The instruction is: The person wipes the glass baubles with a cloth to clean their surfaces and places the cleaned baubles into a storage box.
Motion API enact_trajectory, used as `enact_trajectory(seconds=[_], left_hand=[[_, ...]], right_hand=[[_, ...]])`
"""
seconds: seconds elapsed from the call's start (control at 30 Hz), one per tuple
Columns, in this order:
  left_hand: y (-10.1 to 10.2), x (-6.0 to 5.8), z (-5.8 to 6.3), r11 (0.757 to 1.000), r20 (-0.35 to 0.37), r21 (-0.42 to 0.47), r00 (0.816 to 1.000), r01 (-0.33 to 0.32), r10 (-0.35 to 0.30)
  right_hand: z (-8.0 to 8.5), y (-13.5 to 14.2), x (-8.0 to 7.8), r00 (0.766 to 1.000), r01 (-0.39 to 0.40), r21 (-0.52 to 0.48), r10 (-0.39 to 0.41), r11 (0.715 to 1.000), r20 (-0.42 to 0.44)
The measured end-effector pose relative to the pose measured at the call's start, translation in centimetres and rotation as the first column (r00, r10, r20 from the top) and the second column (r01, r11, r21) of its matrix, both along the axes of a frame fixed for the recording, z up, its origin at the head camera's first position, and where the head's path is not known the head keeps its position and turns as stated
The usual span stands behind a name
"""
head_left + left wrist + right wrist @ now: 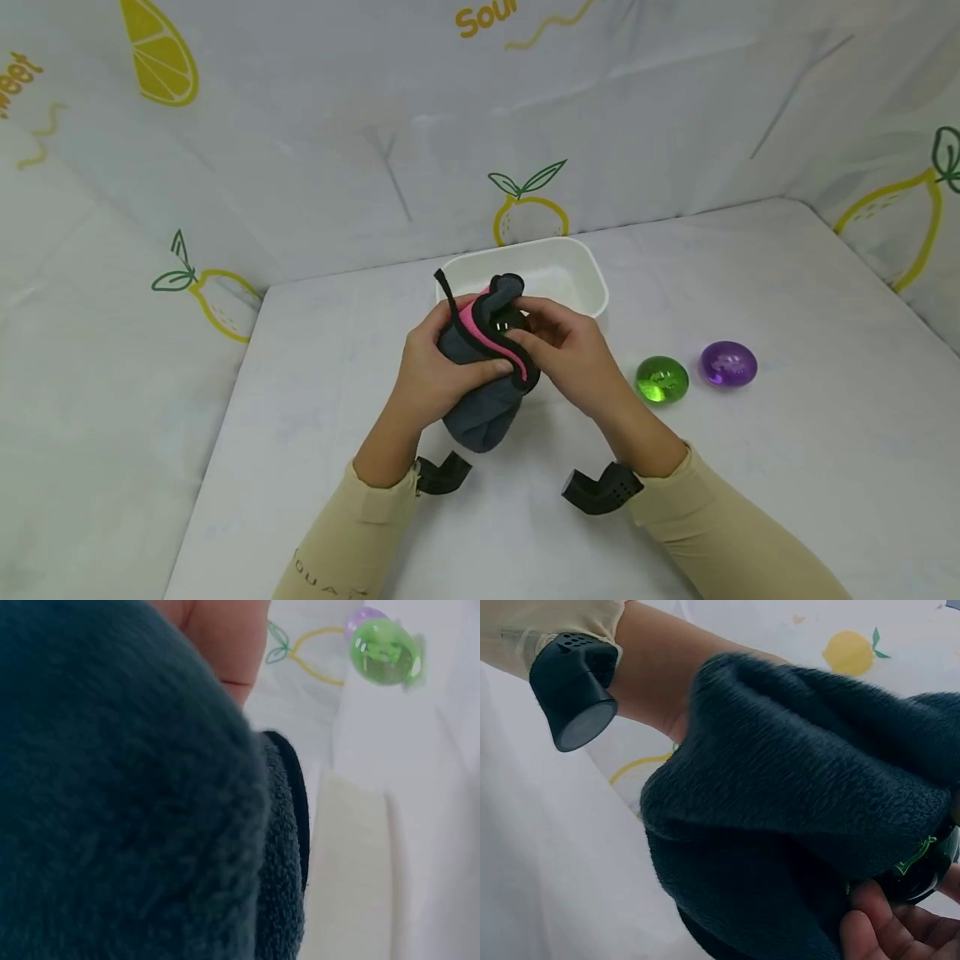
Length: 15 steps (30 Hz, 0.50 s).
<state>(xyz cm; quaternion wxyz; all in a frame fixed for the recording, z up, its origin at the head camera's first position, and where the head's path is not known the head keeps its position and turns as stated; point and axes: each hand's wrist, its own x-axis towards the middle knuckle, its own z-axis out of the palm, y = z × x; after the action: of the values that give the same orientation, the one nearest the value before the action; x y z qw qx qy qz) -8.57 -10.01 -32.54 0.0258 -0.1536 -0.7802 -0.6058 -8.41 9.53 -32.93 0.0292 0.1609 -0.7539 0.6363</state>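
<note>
A dark blue-grey fleecy cloth (483,412), edged in black with a pink inner side, is bunched above the table. My left hand (431,375) grips it from the left, thumb across the front. A dark, glossy ball (506,320) shows in the cloth's fold. The fingertips of my right hand (570,350) hold this ball from the right; in the right wrist view they curl at the dark ball (922,879) beside the cloth (795,772). Most of the ball is hidden by cloth and fingers. In the left wrist view the cloth (127,795) covers much of the hand.
Behind the hands stands a white rectangular tub (588,275). To the right, a clear green ball (662,380) and a clear purple ball (728,364) lie on the white-covered table (810,467). A lemon-print sheet (315,142) hangs at the back.
</note>
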Motion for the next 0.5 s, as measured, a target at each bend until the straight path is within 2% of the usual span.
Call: enact_trajectory(seconds=[0.13, 0.3, 0.5], left_hand=[[-0.19, -0.05, 0.04, 0.998, -0.043, 0.055, 0.999, -0.016, 0.018], [-0.37, -0.21, 0.05, 0.992, -0.124, 0.121, 0.991, -0.040, 0.056], [-0.43, -0.18, 0.13, 0.983, -0.121, 0.163, 0.987, -0.081, 0.101]], right_hand=[[-0.26, -0.14, 0.04, 0.995, -0.069, -0.031, 0.067, 0.997, -0.074], [-0.39, -0.23, 0.17, 0.980, -0.169, -0.080, 0.158, 0.982, -0.119], [-0.38, -0.38, 0.34, 0.971, -0.210, -0.074, 0.199, 0.975, -0.133]])
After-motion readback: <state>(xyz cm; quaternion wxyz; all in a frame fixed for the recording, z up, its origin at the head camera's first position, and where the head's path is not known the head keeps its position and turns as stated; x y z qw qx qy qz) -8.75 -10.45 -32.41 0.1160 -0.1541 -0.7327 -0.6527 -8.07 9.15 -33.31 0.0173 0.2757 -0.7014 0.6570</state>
